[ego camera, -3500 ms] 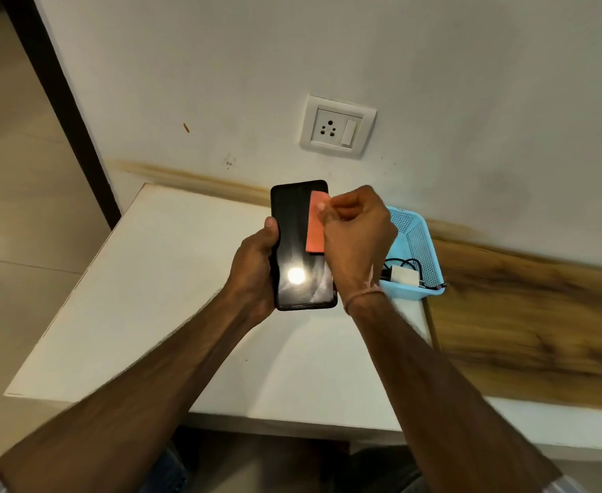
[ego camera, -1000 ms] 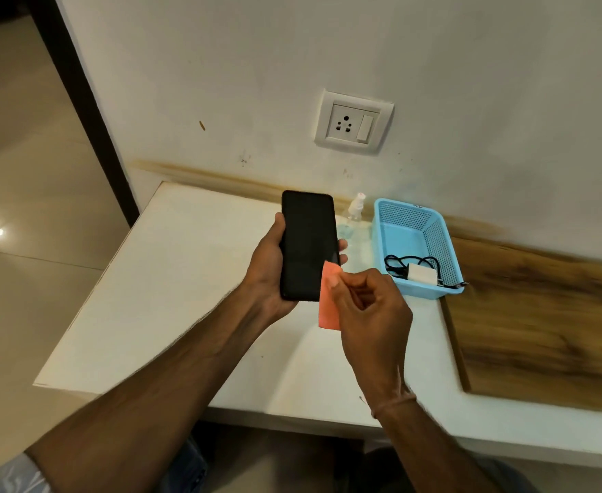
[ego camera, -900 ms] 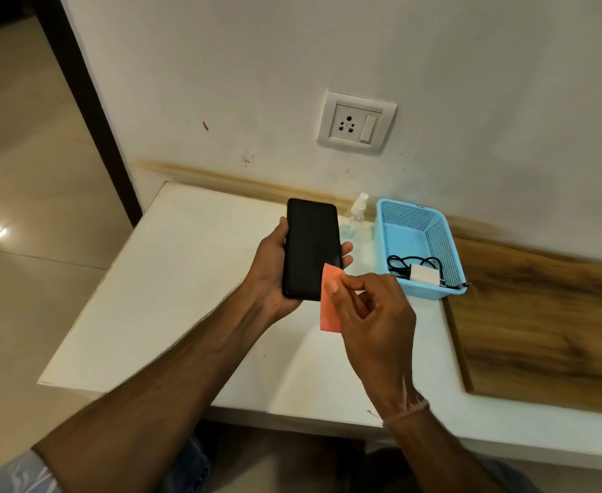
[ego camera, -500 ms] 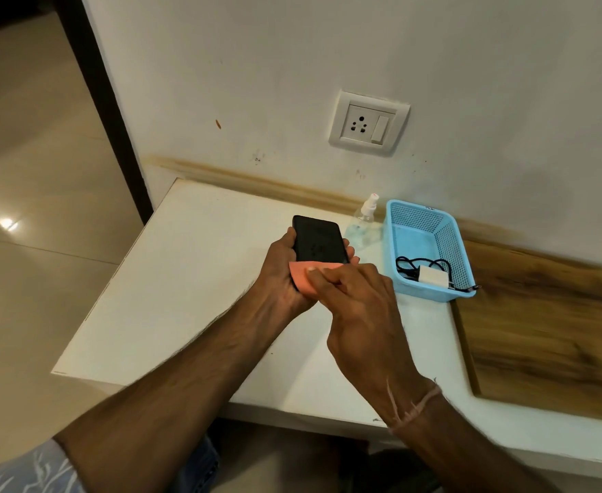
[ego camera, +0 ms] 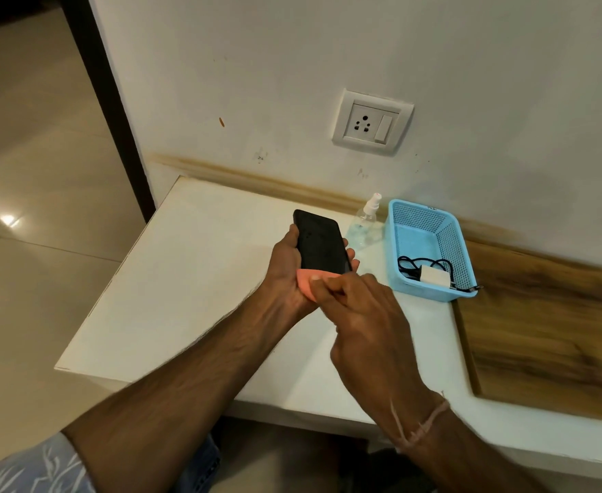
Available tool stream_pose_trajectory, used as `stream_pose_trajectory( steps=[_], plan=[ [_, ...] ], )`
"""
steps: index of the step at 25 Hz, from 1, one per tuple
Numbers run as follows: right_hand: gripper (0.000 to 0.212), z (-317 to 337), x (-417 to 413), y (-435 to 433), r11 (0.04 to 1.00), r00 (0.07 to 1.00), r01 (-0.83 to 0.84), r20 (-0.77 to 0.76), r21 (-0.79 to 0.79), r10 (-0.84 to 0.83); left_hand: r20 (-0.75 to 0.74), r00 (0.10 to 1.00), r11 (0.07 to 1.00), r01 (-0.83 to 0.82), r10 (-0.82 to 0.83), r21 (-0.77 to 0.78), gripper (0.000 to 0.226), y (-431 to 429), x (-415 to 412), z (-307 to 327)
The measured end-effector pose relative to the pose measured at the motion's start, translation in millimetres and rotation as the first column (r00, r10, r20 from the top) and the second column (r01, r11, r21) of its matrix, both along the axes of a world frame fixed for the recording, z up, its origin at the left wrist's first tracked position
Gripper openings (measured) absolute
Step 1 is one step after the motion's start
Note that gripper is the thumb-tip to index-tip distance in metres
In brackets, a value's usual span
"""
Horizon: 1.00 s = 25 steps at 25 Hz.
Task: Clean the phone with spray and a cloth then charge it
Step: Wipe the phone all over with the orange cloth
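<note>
The left hand (ego camera: 287,275) clasps the phone (ego camera: 322,243); fingers of the right hand (ego camera: 360,314) pinch the cloth (ego camera: 306,285) at its near end. Best to wipe lightly along the full length.

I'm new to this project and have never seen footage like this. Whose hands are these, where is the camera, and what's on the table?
There is no machine: a person wears a camera on the head, looking down at their own bare hands. The left hand holds a black phone; the right hand presses an orange cloth against its near end. On the white table stand a spray bottle and a blue basket holding a white charger and black cable. A wall socket is above.
</note>
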State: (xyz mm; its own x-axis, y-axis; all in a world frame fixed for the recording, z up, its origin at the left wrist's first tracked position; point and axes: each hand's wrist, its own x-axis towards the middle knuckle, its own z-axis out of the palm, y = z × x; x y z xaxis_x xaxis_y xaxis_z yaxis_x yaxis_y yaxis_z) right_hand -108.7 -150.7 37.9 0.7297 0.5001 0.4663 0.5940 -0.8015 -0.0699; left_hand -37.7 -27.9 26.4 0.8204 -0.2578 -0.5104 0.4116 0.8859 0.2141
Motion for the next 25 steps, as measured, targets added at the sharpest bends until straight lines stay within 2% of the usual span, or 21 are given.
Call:
stream_pose_trajectory(
  steps=[4, 7, 8, 10, 12, 13, 16, 18, 19, 21, 23, 25],
  plan=[
    [0.062, 1.3, 1.5, -2.0, 0.995, 0.994, -0.104, -0.046, -0.001, 0.104, 0.021, 1.0, 1.0, 0.0, 0.0, 0.012, 0.07, -0.9, -1.8, -0.3],
    [0.06, 1.8, 11.3, -36.4, 1.0, 0.998, -0.003, -0.069, -0.017, 0.001, 0.052, 0.997, 0.998, -0.054, 0.053, 0.018, 0.067, 5.7, 1.4, 1.2],
    [0.061, -0.7, 8.5, -42.1, 0.999, 0.993, 0.034, -0.11, -0.028, -0.037, 0.06, 0.995, 0.997, -0.08, 0.081, -0.024, 0.066, 8.4, 2.4, 3.2],
    [0.063, -11.0, -8.0, -40.9, 0.995, 0.941, 0.06, -0.328, -0.078, -0.082, 0.1, 0.99, 0.994, -0.097, 0.103, -0.06, 0.063, 13.0, 2.9, 7.3],
    [0.061, -19.6, -20.3, -41.7, 0.994, 0.88, 0.086, -0.463, -0.071, -0.109, 0.159, 0.984, 0.996, -0.086, 0.081, 0.026, 0.064, 13.3, 1.5, 7.7],
    [0.059, -18.7, -22.3, -43.5, 0.992, 0.871, 0.122, -0.478, -0.009, -0.112, 0.185, 0.98, 0.994, -0.086, 0.073, 0.063, 0.065, 13.3, 0.5, 6.9],
    [0.055, 1.5, -17.9, -49.6, 0.901, 0.926, 0.274, -0.344, 0.336, -0.153, 0.252, 0.966, 0.99, -0.084, 0.053, 0.114, 0.065, 14.3, -1.3, 6.7],
    [0.055, 12.9, -12.6, -35.2, 0.882, 0.975, 0.166, -0.205, 0.442, -0.081, 0.254, 0.966, 0.987, -0.09, 0.055, 0.132, 0.066, 14.0, -1.2, 7.7],
    [0.057, 14.3, -12.0, -23.1, 0.897, 0.982, 0.09, -0.186, 0.433, -0.009, 0.245, 0.968, 0.986, -0.093, 0.057, 0.137, 0.067, 11.6, -1.3, 8.3],
    [0.061, 9.7, -16.7, 0.6, 0.937, 0.965, 0.026, -0.255, 0.347, 0.067, 0.231, 0.972, 0.984, -0.079, 0.04, 0.161, 0.068, 7.4, -2.7, 7.9],
    [0.067, 0.4, -24.1, 7.9, 0.964, 0.949, 0.046, -0.313, 0.262, 0.04, 0.228, 0.973, 0.982, -0.071, 0.03, 0.174, 0.068, 6.7, -4.4, 9.1],
    [0.07, -3.2, -28.2, 2.1, 0.97, 0.947, 0.029, -0.318, 0.242, 0.051, 0.219, 0.975, 0.978, -0.084, 0.04, 0.194, 0.068, 7.1, -4.4, 9.0]
  ],
)
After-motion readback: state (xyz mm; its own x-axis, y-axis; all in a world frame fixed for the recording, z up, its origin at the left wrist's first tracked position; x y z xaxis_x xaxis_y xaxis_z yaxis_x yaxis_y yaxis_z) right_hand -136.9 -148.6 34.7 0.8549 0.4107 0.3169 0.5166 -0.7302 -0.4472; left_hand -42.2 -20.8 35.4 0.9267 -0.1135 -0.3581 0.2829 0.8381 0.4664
